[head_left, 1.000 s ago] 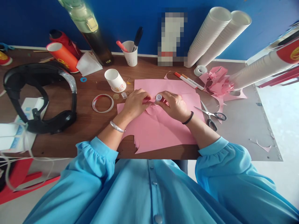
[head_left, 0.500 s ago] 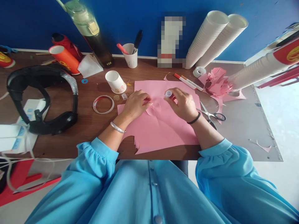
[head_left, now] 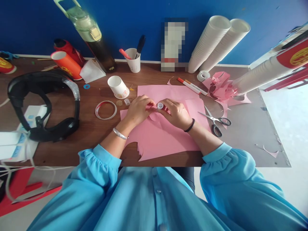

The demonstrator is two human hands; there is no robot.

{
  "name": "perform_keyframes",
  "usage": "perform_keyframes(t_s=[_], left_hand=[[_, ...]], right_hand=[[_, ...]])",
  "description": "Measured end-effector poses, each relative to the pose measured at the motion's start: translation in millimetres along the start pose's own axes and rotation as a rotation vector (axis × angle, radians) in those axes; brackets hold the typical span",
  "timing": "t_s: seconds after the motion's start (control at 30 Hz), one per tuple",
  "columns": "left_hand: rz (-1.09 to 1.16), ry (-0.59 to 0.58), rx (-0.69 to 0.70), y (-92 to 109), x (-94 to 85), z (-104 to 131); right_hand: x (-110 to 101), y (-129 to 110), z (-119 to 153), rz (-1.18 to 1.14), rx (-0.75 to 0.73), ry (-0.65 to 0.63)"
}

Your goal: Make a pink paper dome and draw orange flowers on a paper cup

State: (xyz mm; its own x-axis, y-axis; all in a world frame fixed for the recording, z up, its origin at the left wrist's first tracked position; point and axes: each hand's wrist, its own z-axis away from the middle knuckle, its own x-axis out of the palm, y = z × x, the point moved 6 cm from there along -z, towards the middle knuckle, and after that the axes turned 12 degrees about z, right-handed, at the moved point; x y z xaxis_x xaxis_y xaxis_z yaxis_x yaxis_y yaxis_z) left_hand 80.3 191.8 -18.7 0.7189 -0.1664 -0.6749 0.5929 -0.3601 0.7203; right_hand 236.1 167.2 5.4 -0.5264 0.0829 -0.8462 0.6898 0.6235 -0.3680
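Pink paper sheets (head_left: pixel 166 138) lie stacked on the brown table under both hands. My left hand (head_left: pixel 139 109) is closed, its fingertips pinching a small pink paper piece (head_left: pixel 152 117). Close against those fingertips, my right hand (head_left: pixel 176 112) is closed around a small white tube (head_left: pixel 160 105), whose round end faces up. What the tube holds is too small to tell. To the right of the sheets rest scissors (head_left: pixel 214 119) with their blades apart. A roll of tape (head_left: pixel 106 110) and a white paper cup (head_left: pixel 117 87) are left of my left hand.
Behind are a cup of pens (head_left: pixel 133 64), a tall bottle (head_left: pixel 101 48), two stacks of white cups (head_left: pixel 208 43) and two markers (head_left: pixel 192 86). Crumpled pink paper (head_left: pixel 222 85) lies at the right. A black headset (head_left: pixel 43 128) occupies the left side.
My right hand has moved left with the white tube, up to my left fingertips. The scissors now show more fully. The whole view has shifted slightly.
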Motion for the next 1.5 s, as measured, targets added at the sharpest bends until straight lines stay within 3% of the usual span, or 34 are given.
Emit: perform_keyframes(t_s=[0.33, 0.47, 0.53, 0.6, 0.77, 0.93, 1.0, 1.13, 1.23, 1.4, 1.5], left_hand=[[-0.013, 0.014, 0.035, -5.6, 2.6, -0.1], [-0.017, 0.014, 0.018, -2.7, 1.3, 0.5], [-0.016, 0.010, 0.007, -2.1, 1.1, 0.6], [-0.010, 0.001, 0.007, -1.8, 1.6, 0.9], [0.012, 0.035, 0.055, 4.3, -2.7, 3.3], [0.137, 0.309, 0.172, 27.4, -26.4, 11.2], [0.262, 0.316, 0.190, 35.2, -27.4, 13.5], [0.534, 0.211, 0.137, 41.6, -16.1, 15.1], [0.621, 0.249, 0.138, 42.4, -15.7, 16.8], [0.611, 0.281, 0.197, 43.8, -20.8, 18.2], [0.558, 0.242, 0.240, 47.1, -20.3, 19.3]], right_hand=[[-17.4, 16.7, 3.0, 0.097, 0.043, -0.034], [-41.6, 32.7, 7.9, -0.033, 0.215, 0.198], [-49.0, 40.3, 11.1, -0.244, 0.301, 0.328], [-45.1, 45.4, 12.1, -0.507, 0.363, 0.360], [-15.0, 44.9, 11.3, -0.986, 0.523, 0.211], [2.5, 32.5, 12.0, -1.275, 0.616, 0.133], [7.4, 26.1, 12.5, -1.352, 0.610, 0.112], [14.9, 16.7, 14.8, -1.312, 0.559, 0.054], [12.9, 13.7, 15.1, -1.174, 0.485, 0.042], [9.0, 11.2, 16.0, -1.168, 0.458, 0.040], [15.7, 9.4, 17.7, -1.262, 0.518, -0.054]])
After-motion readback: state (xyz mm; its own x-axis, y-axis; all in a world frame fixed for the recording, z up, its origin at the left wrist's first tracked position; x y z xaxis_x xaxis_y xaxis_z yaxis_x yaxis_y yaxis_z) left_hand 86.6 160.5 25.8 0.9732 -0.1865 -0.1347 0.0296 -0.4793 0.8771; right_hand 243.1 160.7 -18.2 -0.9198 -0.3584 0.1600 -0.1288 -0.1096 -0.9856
